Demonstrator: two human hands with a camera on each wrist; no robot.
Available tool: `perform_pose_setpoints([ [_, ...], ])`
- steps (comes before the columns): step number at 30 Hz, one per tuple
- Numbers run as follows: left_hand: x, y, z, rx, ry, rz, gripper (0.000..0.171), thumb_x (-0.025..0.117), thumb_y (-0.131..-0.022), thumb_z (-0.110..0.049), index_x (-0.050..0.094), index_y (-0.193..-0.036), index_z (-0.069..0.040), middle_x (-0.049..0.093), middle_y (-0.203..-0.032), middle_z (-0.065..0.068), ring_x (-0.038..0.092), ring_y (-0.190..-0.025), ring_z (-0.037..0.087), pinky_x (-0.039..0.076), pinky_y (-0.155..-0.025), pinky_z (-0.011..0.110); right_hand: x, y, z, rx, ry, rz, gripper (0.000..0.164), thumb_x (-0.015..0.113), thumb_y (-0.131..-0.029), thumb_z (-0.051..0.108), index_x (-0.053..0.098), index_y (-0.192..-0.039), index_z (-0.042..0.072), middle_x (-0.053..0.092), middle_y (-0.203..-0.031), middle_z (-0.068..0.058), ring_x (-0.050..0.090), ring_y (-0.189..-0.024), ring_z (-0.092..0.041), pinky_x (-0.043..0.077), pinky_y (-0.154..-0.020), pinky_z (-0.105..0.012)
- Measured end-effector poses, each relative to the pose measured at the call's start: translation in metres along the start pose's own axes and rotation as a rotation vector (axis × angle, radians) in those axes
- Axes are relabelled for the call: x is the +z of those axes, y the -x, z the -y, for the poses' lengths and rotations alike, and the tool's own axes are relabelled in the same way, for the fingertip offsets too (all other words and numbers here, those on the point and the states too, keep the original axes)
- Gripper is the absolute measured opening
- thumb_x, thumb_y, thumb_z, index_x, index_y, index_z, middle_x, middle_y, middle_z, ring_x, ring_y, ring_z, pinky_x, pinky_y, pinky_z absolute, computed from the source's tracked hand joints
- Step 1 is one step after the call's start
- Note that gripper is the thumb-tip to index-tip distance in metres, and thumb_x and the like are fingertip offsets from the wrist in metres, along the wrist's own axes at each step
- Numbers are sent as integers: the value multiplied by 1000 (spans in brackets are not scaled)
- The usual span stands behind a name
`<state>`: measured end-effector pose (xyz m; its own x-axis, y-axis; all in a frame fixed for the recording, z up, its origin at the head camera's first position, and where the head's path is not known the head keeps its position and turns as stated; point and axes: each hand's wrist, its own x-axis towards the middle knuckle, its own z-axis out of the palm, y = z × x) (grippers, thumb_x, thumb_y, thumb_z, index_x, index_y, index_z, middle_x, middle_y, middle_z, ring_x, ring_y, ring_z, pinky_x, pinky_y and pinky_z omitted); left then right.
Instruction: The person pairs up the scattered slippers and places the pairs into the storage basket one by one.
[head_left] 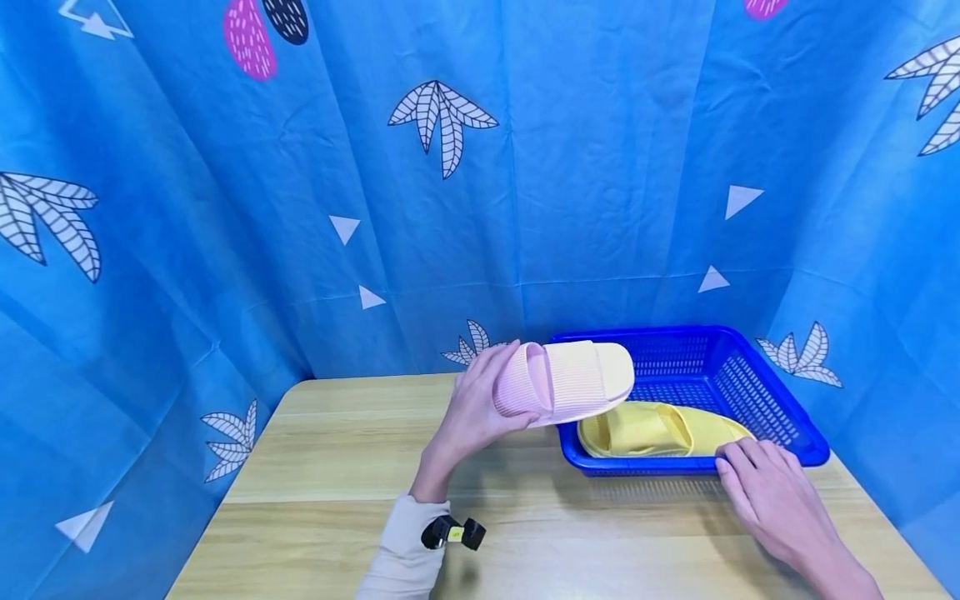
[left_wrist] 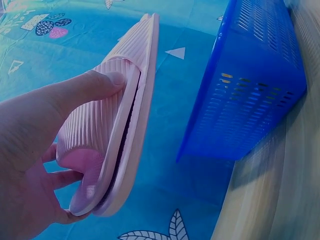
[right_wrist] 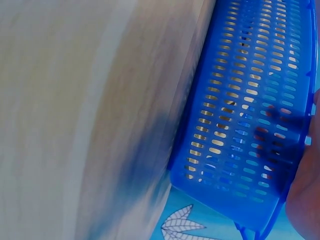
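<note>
My left hand grips a pair of pale pink slippers with ribbed straps, raised beside and partly over the left end of a blue plastic basket. In the left wrist view, the thumb presses one strap of the pink slippers, whose two soles lie against each other with a thin dark gap. A yellow slipper lies along the near side inside the basket. At the near right rim, my right hand holds the basket edge, fingers hooked over it near the yellow slipper's tapered end.
The basket stands on the right part of a light wooden table. Behind and on both sides hangs a blue curtain with leaf and triangle prints. A black strap device sits on my left wrist.
</note>
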<state>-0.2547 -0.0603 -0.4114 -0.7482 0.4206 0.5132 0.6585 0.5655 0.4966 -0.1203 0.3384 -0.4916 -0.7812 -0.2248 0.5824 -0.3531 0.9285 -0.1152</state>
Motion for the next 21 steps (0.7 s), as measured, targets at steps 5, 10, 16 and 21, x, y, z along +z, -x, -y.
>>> perform_pose_setpoints([
  [5, 3, -6, -3, 32, -6, -6, 101, 93, -70, -44, 45, -155, -19, 51, -147, 3, 46, -134, 23, 45, -98, 52, 1, 0, 0, 3, 1, 0, 6, 60, -96, 13, 64, -100, 11, 61, -97, -6, 54, -92, -31, 37, -85, -51],
  [10, 7, -10, -5, 40, -12, 12, 101, 93, -71, -43, 45, -155, -17, 51, -147, 3, 46, -134, 22, 44, -97, 50, 1, 0, -1, 6, -3, 3, 6, 60, -97, 13, 64, -100, 11, 61, -97, -5, 54, -92, -31, 37, -85, -51],
  [16, 15, -18, -7, 61, -32, 28, 102, 94, -71, -43, 44, -156, -17, 51, -146, 4, 46, -134, 22, 42, -100, 52, 0, 0, -1, 12, -2, 6, 5, 60, -97, 13, 64, -100, 11, 61, -97, -5, 54, -92, -30, 37, -84, -51],
  [21, 21, -24, -7, 63, -41, 36, 102, 94, -71, -44, 44, -156, -16, 52, -146, 3, 45, -134, 22, 40, -104, 53, 0, 0, -1, 10, -7, 9, 5, 60, -97, 13, 64, -100, 12, 61, -97, -4, 54, -92, -30, 37, -85, -50],
])
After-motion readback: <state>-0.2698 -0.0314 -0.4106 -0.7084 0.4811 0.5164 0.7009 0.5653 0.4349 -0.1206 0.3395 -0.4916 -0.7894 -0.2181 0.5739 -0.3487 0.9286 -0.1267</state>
